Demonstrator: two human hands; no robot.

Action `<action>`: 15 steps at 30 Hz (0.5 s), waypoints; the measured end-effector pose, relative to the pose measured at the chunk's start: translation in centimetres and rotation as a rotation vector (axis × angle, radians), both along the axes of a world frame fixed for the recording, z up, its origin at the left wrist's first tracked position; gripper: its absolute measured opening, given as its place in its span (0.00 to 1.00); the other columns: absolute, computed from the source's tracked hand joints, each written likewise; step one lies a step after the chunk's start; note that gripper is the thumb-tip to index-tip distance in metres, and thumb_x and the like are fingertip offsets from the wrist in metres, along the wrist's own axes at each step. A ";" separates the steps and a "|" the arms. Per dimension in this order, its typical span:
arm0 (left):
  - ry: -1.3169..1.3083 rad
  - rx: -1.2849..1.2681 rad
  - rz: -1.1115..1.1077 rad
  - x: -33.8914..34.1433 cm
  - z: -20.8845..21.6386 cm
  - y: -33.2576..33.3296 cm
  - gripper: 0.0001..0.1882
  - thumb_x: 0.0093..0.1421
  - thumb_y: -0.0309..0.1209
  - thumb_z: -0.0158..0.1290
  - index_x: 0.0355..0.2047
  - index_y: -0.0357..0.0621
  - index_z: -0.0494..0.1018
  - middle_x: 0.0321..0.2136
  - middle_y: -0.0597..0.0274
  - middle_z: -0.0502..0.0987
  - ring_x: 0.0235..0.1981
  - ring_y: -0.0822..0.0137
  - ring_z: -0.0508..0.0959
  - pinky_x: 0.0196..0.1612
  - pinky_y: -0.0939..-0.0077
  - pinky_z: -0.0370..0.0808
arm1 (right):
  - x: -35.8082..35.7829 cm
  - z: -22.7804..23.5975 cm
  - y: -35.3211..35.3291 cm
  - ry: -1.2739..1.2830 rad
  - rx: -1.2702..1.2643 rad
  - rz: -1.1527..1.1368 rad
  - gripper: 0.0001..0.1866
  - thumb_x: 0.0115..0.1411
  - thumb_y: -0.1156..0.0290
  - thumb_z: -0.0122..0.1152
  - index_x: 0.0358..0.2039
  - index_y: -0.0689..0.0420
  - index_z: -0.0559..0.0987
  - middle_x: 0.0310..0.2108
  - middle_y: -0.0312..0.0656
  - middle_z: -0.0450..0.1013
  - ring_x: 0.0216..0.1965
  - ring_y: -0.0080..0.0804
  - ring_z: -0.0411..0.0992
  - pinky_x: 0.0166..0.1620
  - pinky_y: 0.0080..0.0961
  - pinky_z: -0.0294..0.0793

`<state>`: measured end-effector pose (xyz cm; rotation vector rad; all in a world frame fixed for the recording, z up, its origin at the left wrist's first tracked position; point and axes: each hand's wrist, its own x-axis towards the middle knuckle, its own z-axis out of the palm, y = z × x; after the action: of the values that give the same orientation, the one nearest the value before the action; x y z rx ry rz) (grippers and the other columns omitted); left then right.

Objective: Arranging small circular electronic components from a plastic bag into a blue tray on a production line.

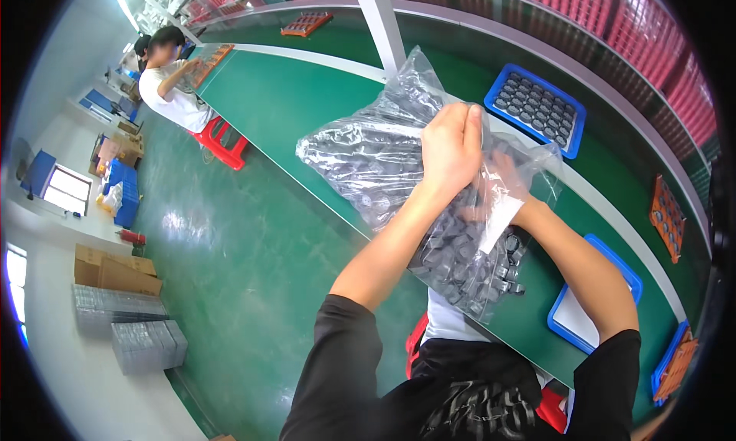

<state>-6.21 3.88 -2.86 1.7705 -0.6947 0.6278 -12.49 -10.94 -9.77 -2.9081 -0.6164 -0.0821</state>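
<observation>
A large clear plastic bag (360,154) full of small dark parts lies slanted over the green table's edge. My left hand (451,146) is closed in a fist around its gathered plastic. Just to the right, my right hand (507,190) grips the plastic beside a white label (500,222); its fingers show only blurred through the film. Below both hands, clear plastic holds a heap of loose dark grey ring-like parts (460,261). Whether this is the same bag or a second one, I cannot tell.
Behind the bag stands a blue tray (580,127) of round dark parts in rows. Another blue tray (553,318) with a white bottom is by my right forearm. Orange racks (667,219) lie along the right. At the table's far end, a person (172,88) sits on a red stool (222,144).
</observation>
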 end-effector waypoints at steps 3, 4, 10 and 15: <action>0.167 0.003 0.088 0.6 0.2 1.1 0.16 0.68 0.30 0.51 0.23 0.34 0.68 0.22 0.41 0.71 0.26 0.38 0.73 0.32 0.50 0.69 | -0.7 1.8 1.3 0.093 -0.013 -0.045 0.43 0.48 0.36 0.63 0.59 0.52 0.75 0.59 0.60 0.67 0.57 0.67 0.62 0.61 0.62 0.59; 0.105 -0.002 0.133 1.5 0.3 1.5 0.16 0.67 0.31 0.51 0.24 0.33 0.68 0.21 0.41 0.71 0.26 0.37 0.73 0.32 0.49 0.69 | -1.1 1.0 1.2 -0.002 -0.004 -0.054 0.41 0.48 0.39 0.65 0.57 0.52 0.75 0.57 0.59 0.68 0.54 0.65 0.65 0.58 0.61 0.63; -0.193 0.060 0.252 -5.4 3.1 2.4 0.09 0.60 0.24 0.55 0.42 0.39 0.77 0.40 0.49 0.78 0.41 0.46 0.76 0.46 0.56 0.71 | -2.0 -0.6 2.2 -0.244 0.142 -0.152 0.40 0.47 0.47 0.72 0.57 0.52 0.73 0.41 0.56 0.73 0.39 0.56 0.74 0.41 0.47 0.77; -0.238 -0.018 -0.664 -22.7 0.5 -2.1 0.06 0.50 0.22 0.63 0.28 0.35 0.77 0.32 0.54 0.78 0.37 0.52 0.80 0.43 0.56 0.77 | 0.7 -4.1 5.1 0.050 0.489 -0.436 0.39 0.54 0.48 0.69 0.61 0.53 0.66 0.41 0.51 0.74 0.42 0.55 0.75 0.40 0.46 0.78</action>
<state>-28.92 1.74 -2.36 1.3371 -1.3572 0.3809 -11.76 -5.80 -13.85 -2.4987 0.0569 -0.1835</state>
